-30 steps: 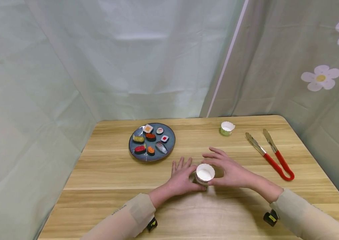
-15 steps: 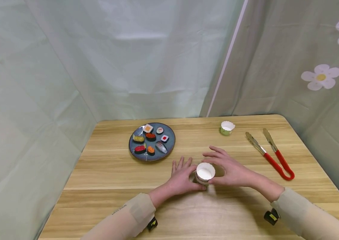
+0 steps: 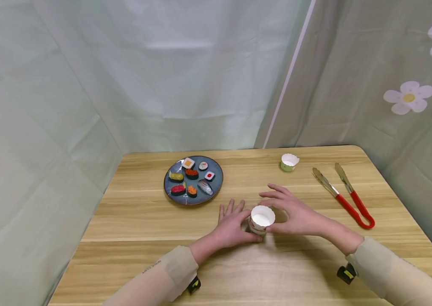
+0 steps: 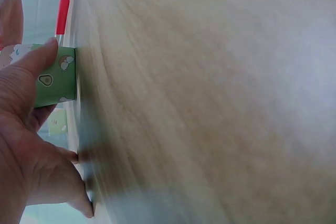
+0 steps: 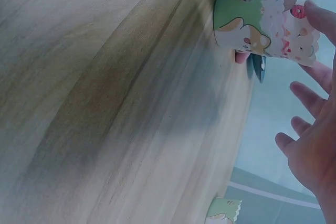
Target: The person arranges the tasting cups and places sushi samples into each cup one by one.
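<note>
Two paper baking cups stand nested in the middle of the table, seen from above in the head view. The lower one is a green baking cup [image 4: 55, 77] with cartoon prints, its base on the tabletop. Out of it sticks a pinkish baking cup [image 5: 294, 32] with a scalloped white rim. My left hand [image 3: 231, 229] holds the green cup between thumb and index finger, the other fingers spread on the table. My right hand [image 3: 297, 216] pinches the pinkish cup near its rim with thumb and index finger, the other fingers extended. The cup's white inside faces up.
At the back left lies a blue plate [image 3: 217, 187] bearing several sushi pieces. Another green baking cup [image 3: 287, 165] stands near the back edge. Red-handled tongs [image 3: 353, 208] lie spread on the right. A curtain [image 3: 200, 76] hangs behind the wooden table [image 3: 131, 221].
My right hand and the pinkish cup have risen slightly, showing a little more of the cup's side. The left hand has stayed nearly still.
</note>
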### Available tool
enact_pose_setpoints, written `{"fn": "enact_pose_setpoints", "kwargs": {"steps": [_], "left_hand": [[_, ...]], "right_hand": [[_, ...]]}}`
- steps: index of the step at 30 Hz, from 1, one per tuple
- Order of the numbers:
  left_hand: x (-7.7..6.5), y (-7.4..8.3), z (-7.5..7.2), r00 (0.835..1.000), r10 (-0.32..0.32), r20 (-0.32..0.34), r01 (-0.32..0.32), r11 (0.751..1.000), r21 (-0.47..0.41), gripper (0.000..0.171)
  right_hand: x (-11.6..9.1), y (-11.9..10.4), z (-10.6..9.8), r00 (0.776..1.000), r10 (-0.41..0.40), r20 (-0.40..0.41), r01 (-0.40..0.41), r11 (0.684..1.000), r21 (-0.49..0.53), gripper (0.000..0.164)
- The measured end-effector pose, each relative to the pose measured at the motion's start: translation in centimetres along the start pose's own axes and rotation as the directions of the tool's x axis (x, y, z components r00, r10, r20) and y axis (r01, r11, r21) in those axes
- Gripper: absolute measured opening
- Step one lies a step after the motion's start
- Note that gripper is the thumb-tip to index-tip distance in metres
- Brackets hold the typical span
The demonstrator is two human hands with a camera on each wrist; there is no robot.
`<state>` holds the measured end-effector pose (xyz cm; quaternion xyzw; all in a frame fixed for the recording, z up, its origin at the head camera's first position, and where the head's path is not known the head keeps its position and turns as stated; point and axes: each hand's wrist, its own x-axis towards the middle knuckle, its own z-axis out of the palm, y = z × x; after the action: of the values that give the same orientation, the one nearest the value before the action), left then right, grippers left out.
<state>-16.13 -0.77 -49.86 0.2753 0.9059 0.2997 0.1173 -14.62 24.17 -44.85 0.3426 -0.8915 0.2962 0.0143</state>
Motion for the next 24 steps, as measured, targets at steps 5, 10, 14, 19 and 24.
{"fn": "enact_pose_setpoints", "kwargs": {"steps": [5, 10, 14, 19, 24], "left_hand": [[-0.1, -0.1, -0.1, 1.0, -0.004, 0.014, 0.004, 1.0, -0.011, 0.083], [-0.2, -0.2, -0.5, 1.0, 0.001, 0.029, 0.002, 0.994, -0.106, 0.088], [-0.4, -0.2, -1.2, 0.999, 0.002, 0.034, 0.006, 0.977, -0.214, 0.081], [-0.8, 0.0, -1.6, 0.999, 0.029, 0.018, -0.022, 0.962, -0.273, 0.075], [-1.1, 0.0, -1.4, 0.999, 0.043, -0.021, -0.047, 0.942, -0.331, 0.07]], "right_hand": [[0.0, 0.0, 0.1, 1.0, 0.012, 0.008, -0.012, 1.0, -0.001, 0.068], [-0.1, 0.1, 0.4, 1.0, 0.016, 0.011, -0.016, 1.0, 0.002, 0.068], [-0.1, 0.0, 0.5, 1.0, 0.018, 0.006, -0.018, 1.0, 0.004, 0.07], [-0.1, 0.1, 0.6, 1.0, 0.016, -0.007, -0.016, 1.0, -0.003, 0.069], [-0.1, 0.1, 0.8, 1.0, 0.006, -0.025, -0.006, 1.0, -0.006, 0.066]]}}
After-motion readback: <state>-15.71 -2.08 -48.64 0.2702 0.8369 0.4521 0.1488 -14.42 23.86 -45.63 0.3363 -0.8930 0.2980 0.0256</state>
